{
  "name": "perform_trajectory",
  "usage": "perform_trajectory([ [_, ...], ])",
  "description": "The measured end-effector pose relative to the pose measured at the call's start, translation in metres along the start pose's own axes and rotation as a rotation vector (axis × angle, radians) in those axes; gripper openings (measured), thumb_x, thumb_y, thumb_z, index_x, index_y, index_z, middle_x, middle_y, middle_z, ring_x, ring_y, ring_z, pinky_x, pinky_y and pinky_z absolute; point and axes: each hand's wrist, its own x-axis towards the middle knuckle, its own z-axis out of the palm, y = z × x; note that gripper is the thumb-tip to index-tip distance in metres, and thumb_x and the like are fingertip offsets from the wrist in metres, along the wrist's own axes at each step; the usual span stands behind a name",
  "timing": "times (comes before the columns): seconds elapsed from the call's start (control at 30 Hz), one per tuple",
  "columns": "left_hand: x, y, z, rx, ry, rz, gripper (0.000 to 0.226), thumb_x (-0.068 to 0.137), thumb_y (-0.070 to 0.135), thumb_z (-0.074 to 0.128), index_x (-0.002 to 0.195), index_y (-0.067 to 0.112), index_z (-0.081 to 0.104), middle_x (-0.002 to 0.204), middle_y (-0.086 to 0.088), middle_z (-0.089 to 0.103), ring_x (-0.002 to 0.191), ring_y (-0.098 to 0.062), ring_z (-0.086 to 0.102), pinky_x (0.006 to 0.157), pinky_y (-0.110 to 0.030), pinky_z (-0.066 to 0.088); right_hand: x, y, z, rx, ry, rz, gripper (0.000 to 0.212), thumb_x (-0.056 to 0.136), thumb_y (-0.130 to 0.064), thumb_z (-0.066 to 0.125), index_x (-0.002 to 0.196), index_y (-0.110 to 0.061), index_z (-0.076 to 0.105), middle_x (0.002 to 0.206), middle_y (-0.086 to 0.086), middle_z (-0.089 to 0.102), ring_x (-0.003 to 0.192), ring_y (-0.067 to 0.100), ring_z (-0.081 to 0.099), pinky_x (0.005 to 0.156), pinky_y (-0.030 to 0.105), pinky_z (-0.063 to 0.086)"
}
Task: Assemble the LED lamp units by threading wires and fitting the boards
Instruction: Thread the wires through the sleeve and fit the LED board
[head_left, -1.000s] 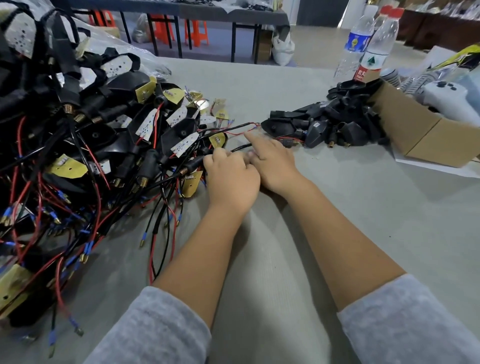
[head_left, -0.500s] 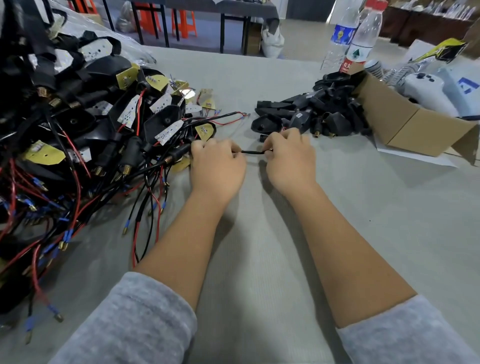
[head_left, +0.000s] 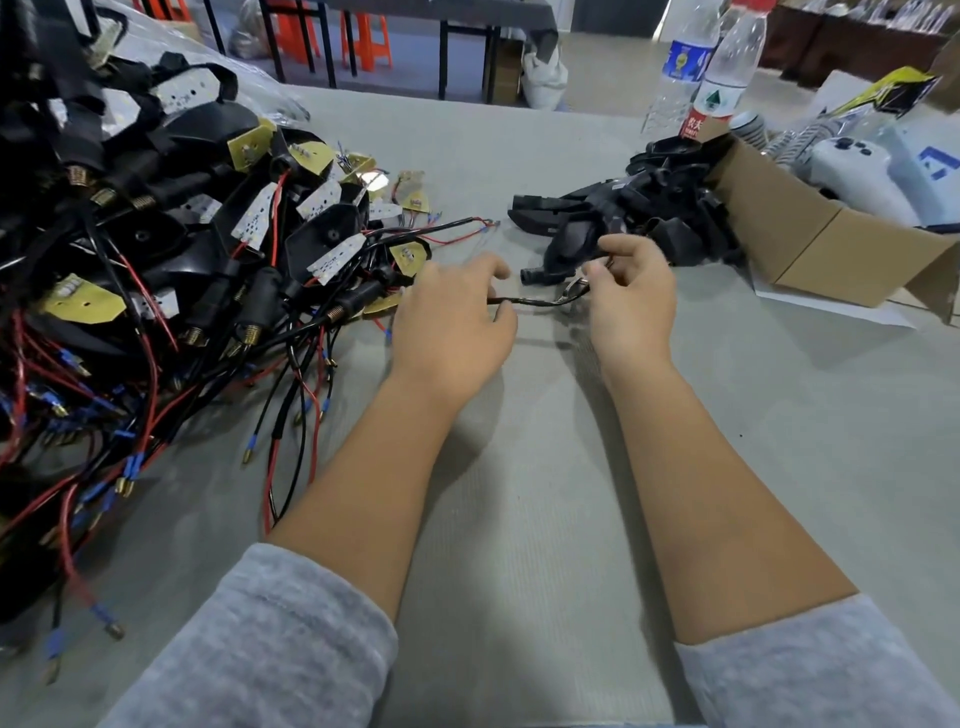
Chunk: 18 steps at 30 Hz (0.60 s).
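Grey surface (head_left: 519, 519); wired lamp units (head_left: 171, 249) heaped left; black housings (head_left: 649, 208) beside cardboard box (head_left: 831, 244); left hand (head_left: 452, 322) and right hand (head_left: 631, 301), each grip pinching black wire (head_left: 535, 301) between them.

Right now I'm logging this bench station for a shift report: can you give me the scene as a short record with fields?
surface: grey fabric-covered table
left hand: pinching one end of a thin black sleeved wire
right hand: pinching the wire's other end, lifted off the table
left of hands: big heap of black lamp housings with boards and red and black leads
behind right hand: pile of empty black plastic housings
right edge: open brown cardboard box
far side: two clear plastic water bottles
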Motion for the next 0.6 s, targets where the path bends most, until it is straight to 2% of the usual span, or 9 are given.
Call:
perform_trajectory([
  [0.07, 0.0, -0.003, 0.004, 0.208, -0.051, -0.018, 0.041, 0.088, 0.033, 0.055, 0.127, 0.024, 0.054, 0.12, 0.0, 0.06, 0.122, -0.024, 0.04, 0.091, -0.037, 0.036, 0.002, 0.0, 0.0, 0.075, 0.068, -0.013, 0.028, 0.092, -0.003, 0.053, 0.111, -0.023, 0.052, 0.075, -0.007, 0.053, 0.058, -0.003, 0.051, 0.059, 0.012, 0.044],
  [0.13, -0.001, -0.008, 0.005, 0.355, -0.059, -0.044, 0.044, 0.087, 0.038, 0.053, 0.128, 0.021, 0.053, 0.128, -0.002, 0.055, 0.126, -0.026, 0.036, 0.094, -0.04, 0.031, 0.005, 0.001, 0.0, 0.125, 0.118, 0.016, 0.031, 0.092, -0.003, 0.052, 0.114, -0.023, 0.044, 0.074, -0.006, 0.054, 0.066, 0.006, 0.053, 0.066, 0.018, 0.046],
  [0.23, 0.001, -0.013, 0.003, 0.381, -0.028, -0.108, 0.04, 0.084, 0.04, 0.053, 0.12, 0.021, 0.059, 0.122, -0.001, 0.057, 0.122, -0.028, 0.036, 0.092, -0.042, 0.03, 0.009, 0.003, -0.001, 0.2, 0.174, 0.072, 0.027, 0.094, -0.004, 0.05, 0.116, -0.018, 0.043, 0.074, -0.006, 0.059, 0.068, 0.011, 0.054, 0.071, 0.024, 0.047],
  [0.37, 0.001, -0.012, 0.003, 0.378, 0.007, -0.064, 0.031, 0.086, 0.04, 0.051, 0.107, 0.023, 0.066, 0.11, 0.0, 0.061, 0.116, -0.027, 0.037, 0.089, -0.041, 0.027, 0.01, 0.005, 0.0, 0.289, 0.215, 0.134, 0.021, 0.096, -0.004, 0.048, 0.113, -0.016, 0.051, 0.073, -0.003, 0.06, 0.062, 0.006, 0.052, 0.07, 0.024, 0.045],
  [0.47, 0.0, -0.009, 0.002, 0.279, 0.086, 0.021, 0.019, 0.092, 0.034, 0.05, 0.096, 0.026, 0.067, 0.099, 0.003, 0.065, 0.113, -0.025, 0.044, 0.089, -0.039, 0.025, 0.011, 0.003, -0.004, 0.422, 0.156, 0.227, 0.023, 0.098, -0.005, 0.048, 0.119, -0.01, 0.055, 0.073, 0.001, 0.06, 0.05, 0.003, 0.048, 0.054, 0.019, 0.043],
  [0.6, 0.0, 0.007, -0.001, 0.084, 0.129, 0.192, 0.017, 0.094, 0.027, 0.052, 0.095, 0.023, 0.068, 0.085, 0.001, 0.069, 0.092, -0.027, 0.058, 0.083, -0.038, 0.035, 0.008, -0.005, -0.007, 0.725, -0.08, 0.332, 0.012, 0.101, -0.009, 0.047, 0.112, -0.011, 0.051, 0.063, 0.005, 0.063, 0.045, 0.01, 0.044, 0.045, 0.02, 0.034],
])
